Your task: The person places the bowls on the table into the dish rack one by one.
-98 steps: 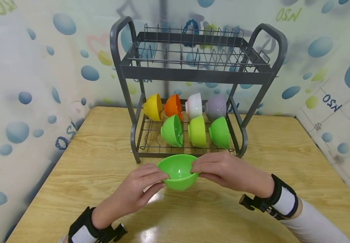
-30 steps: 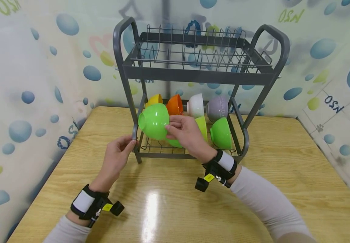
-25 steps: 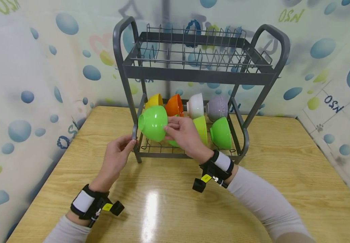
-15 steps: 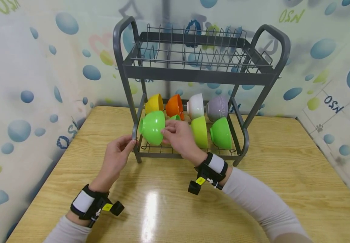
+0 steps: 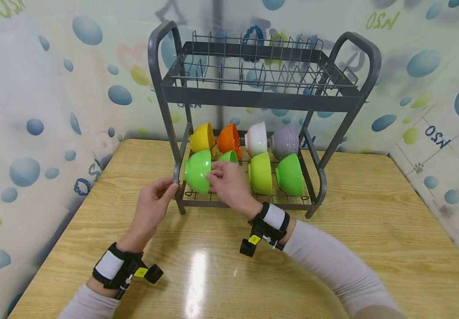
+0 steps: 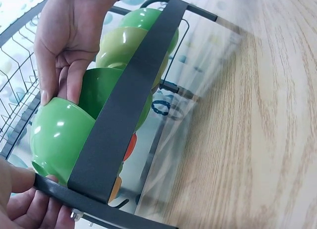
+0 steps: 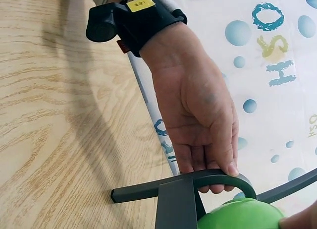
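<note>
My right hand (image 5: pixel 231 184) pinches the rim of a shiny green bowl (image 5: pixel 198 172), which stands on its side at the front left of the dish rack's lower shelf. In the left wrist view the thumb and fingers of that hand meet at the rim of the green bowl (image 6: pixel 62 135). My left hand (image 5: pixel 153 206) grips the dark grey side rail of the dish rack (image 5: pixel 176 173), thumb on one side and fingers curled beneath, as the right wrist view shows with the left hand (image 7: pixel 200 120). Another green bowl (image 5: pixel 229 156) is partly hidden behind my right hand.
On the lower shelf, a yellow-green bowl (image 5: pixel 260 173) and a green bowl (image 5: pixel 290 175) stand at front. Behind are yellow (image 5: pixel 202 138), orange (image 5: pixel 228 138), white (image 5: pixel 256 139) and purple bowls (image 5: pixel 285 141). The upper wire tier (image 5: pixel 259 99) overhangs them. A wooden table (image 5: pixel 229 274) lies beneath.
From both hands in front of the rack, the green bowl has passed to my right hand alone and moved down onto the lower shelf's left side. My left hand has taken hold of the rail.
</note>
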{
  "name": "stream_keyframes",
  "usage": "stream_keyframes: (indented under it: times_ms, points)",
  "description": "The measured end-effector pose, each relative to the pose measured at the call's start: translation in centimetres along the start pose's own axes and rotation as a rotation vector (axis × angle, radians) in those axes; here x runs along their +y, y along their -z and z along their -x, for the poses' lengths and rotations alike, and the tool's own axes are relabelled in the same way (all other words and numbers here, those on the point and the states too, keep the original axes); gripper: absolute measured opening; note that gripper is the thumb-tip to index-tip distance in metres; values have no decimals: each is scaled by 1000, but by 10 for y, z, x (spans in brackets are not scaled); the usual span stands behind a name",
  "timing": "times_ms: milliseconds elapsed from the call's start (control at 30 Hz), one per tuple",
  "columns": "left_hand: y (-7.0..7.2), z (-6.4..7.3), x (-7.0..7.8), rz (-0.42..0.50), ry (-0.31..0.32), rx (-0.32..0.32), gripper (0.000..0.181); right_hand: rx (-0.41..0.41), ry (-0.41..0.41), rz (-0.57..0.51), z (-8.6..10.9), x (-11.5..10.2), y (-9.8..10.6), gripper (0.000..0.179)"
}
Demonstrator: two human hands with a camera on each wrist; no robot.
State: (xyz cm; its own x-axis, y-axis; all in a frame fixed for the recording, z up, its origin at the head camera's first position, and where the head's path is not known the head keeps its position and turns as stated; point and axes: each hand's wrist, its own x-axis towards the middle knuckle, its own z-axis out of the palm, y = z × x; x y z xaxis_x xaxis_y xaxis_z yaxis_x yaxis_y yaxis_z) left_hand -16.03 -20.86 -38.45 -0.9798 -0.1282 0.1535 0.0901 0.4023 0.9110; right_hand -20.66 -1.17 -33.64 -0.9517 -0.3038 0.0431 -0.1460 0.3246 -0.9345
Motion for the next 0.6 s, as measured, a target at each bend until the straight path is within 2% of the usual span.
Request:
stream_keyframes:
  times_ms: [400,600]
  points:
    - [0,0,0,17,11,5,39,50,92,102,-2,-3,-10,38]
    - [0,0,0,38,13,0,40,72,100,161,-5,-2,-13,37]
